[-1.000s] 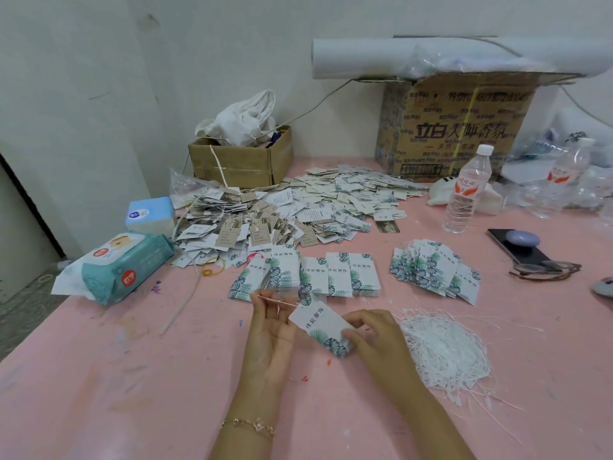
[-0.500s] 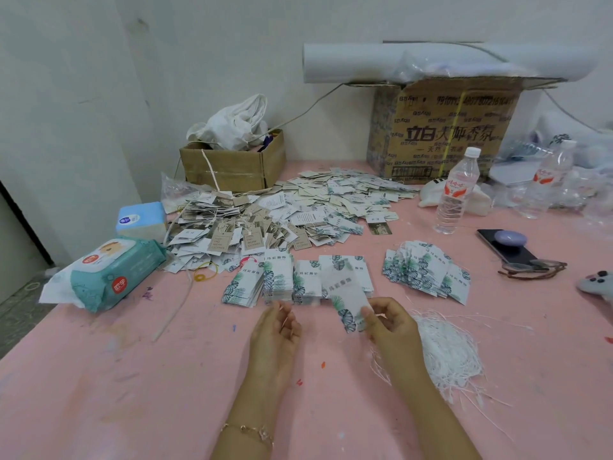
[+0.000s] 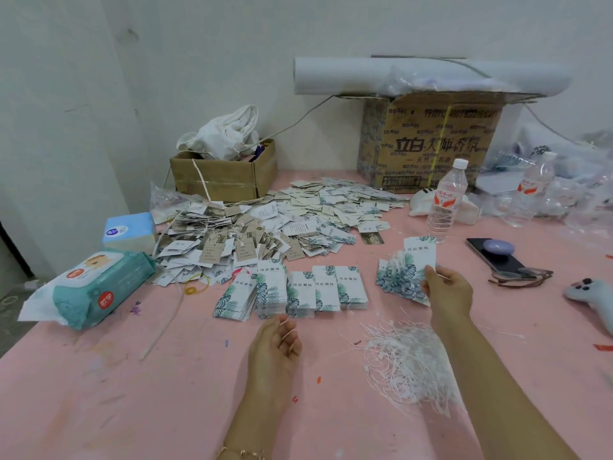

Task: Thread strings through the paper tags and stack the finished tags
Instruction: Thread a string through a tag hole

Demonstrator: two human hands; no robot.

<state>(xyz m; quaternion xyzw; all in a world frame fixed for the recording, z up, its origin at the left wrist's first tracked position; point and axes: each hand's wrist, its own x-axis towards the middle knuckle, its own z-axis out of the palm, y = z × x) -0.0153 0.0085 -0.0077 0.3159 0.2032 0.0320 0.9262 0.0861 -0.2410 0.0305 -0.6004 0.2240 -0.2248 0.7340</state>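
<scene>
Just right of centre, a paper tag (image 3: 420, 257), white with green leaf print, pinched at its lower edge between thumb and fingers of the right hand (image 3: 447, 290). Held up over a fanned pile of finished tags (image 3: 396, 282), lower corner hidden by the fingers; too small to tell whether threaded. Near bottom centre, the left hand (image 3: 274, 343), back to the camera, fingers loosely curled; a pale strand (image 3: 289, 334) at the fingertips, cannot tell whether gripped. Between the forearms, a loose heap of white strings (image 3: 404, 363) on the pink table (image 3: 132, 393). Beyond the left hand, a row of tag stacks (image 3: 298, 290), side by side. Farther back, a big scattered heap of tags (image 3: 282, 224), print mostly unreadable. At left, a pack of wipes (image 3: 96, 290) and a blue tissue box (image 3: 129, 229). Against the wall, a small cardboard box (image 3: 222, 179) stuffed with white cloth (image 3: 229, 134), and a large printed carton (image 3: 431, 141) under a white roll (image 3: 381, 76). At right, a water bottle (image 3: 446, 202), a phone (image 3: 497, 257), glasses (image 3: 522, 277), and a grey soft toy (image 3: 588, 295) cut off by the frame edge. Blurred plastic clutter (image 3: 580, 194) in the far right corner.
</scene>
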